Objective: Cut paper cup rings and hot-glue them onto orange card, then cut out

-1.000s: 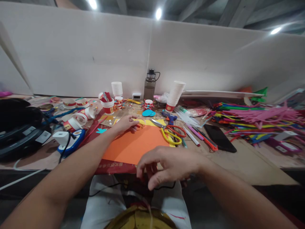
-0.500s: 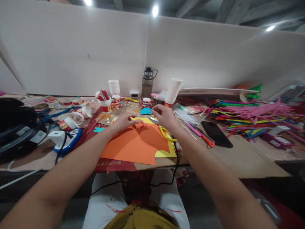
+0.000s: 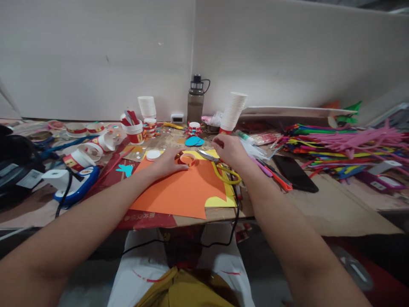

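On an orange paper sheet [image 3: 179, 192] stands a short ring cut from a red and white paper cup [image 3: 188, 160]. My left hand [image 3: 166, 164] curls at the ring's left side, thumb in front and fingers behind, closed on it. My right hand [image 3: 231, 149] is over the far right of the sheet, its fingers bent together; whether something small is in them is hidden. Just left of that hand and below it lie scissors with yellow handles [image 3: 227, 175]. Blue paper ovals [image 3: 194, 141] lie beyond the ring. A white disc [image 3: 153, 155] rests beside my left wrist.
A drink bottle [image 3: 195, 104] and stacked white cups [image 3: 234, 110] stand at the back. Pipe cleaners [image 3: 348, 143] pile up at right, near a black phone [image 3: 294, 174]. Cut cups [image 3: 78, 158] and a blue-white power strip [image 3: 79, 187] are at left. A black cable [image 3: 234, 221] hangs over the edge.
The view has tipped down. My left hand has shifted left and lower around the ring, and the white disc now shows. My right hand has turned, with the scissors more visible beside it.
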A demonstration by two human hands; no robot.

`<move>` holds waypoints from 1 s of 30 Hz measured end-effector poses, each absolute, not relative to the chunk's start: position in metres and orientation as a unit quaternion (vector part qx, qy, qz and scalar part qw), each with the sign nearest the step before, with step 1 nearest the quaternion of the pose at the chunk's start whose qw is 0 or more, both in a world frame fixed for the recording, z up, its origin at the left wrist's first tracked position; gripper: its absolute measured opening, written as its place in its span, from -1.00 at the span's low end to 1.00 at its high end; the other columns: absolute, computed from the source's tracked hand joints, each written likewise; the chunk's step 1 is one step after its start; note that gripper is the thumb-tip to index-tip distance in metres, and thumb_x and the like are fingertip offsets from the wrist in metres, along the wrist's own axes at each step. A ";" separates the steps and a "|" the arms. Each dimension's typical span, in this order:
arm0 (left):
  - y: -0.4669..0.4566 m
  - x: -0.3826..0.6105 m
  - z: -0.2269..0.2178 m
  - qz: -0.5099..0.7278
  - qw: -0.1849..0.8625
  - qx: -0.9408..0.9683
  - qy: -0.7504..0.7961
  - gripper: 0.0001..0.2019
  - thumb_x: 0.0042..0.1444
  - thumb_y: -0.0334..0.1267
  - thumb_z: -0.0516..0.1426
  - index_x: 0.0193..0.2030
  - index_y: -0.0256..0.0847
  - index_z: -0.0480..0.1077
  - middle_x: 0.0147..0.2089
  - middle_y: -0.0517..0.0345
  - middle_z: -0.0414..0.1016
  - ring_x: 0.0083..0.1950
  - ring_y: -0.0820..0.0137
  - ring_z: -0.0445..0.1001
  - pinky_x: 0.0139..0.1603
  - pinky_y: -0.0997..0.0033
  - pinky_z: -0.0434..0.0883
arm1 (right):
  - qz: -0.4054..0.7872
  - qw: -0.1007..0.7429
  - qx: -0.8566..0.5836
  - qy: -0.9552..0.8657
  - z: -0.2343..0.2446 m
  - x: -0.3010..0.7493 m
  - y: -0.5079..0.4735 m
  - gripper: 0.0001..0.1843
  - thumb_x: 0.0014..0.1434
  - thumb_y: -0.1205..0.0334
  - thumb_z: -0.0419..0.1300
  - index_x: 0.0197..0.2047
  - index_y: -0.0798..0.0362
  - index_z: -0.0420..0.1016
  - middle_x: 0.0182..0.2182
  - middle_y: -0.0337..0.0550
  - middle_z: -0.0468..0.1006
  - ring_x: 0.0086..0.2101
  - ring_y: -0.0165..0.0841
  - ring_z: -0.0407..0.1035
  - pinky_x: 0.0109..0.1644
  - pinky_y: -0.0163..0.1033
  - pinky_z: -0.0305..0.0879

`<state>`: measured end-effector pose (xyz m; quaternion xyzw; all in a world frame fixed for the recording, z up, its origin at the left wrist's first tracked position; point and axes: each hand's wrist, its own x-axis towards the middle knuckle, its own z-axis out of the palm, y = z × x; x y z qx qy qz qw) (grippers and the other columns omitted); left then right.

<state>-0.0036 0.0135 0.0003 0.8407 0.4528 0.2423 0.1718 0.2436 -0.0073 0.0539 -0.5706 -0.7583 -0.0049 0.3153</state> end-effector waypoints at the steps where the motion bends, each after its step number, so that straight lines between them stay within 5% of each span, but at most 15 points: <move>1: 0.014 -0.003 0.000 0.236 0.158 0.847 0.450 -0.30 -0.01 -0.05 0.29 0.27 -0.20 0.28 0.20 -0.08 0.40 0.19 0.14 0.37 0.21 0.16 0.29 | -0.017 0.293 -0.584 -0.757 0.056 0.244 -0.010 -0.78 0.21 0.19 0.12 -0.30 0.10 0.54 -0.45 -0.14 0.54 -0.46 -0.41 0.29 -0.37 -0.30 0.09; 10: 0.008 -0.002 0.005 0.208 0.129 0.858 0.451 -0.39 0.04 0.02 0.25 0.20 -0.23 0.35 0.20 -0.09 0.42 0.20 0.09 0.37 0.20 0.15 0.28 | -0.085 0.002 -0.645 -0.759 0.055 0.234 -0.061 -0.59 0.24 0.03 0.13 0.02 0.13 0.47 -0.07 0.19 0.54 -0.04 -0.02 0.38 -0.01 -0.02 0.21; 22: 0.021 -0.006 -0.007 0.208 0.101 0.864 0.448 -0.43 0.01 0.06 0.25 0.12 -0.19 0.41 0.10 -0.03 0.48 0.12 0.13 0.38 0.14 0.19 0.29 | -0.126 -0.025 -0.655 -0.744 0.051 0.227 -0.073 -0.60 0.30 0.18 0.00 0.12 0.13 0.41 0.08 0.27 0.41 0.10 0.08 0.21 0.07 0.09 0.15; 30: 0.021 -0.005 -0.006 0.198 0.101 0.863 0.454 -0.40 0.01 0.10 0.22 0.13 -0.21 0.41 0.08 -0.06 0.48 0.12 0.11 0.38 0.14 0.14 0.27 | -0.105 -0.045 -0.662 -0.741 0.048 0.232 -0.071 -0.62 0.25 0.31 0.01 0.09 0.17 0.43 0.00 0.28 0.49 0.02 0.00 0.37 0.05 0.06 0.19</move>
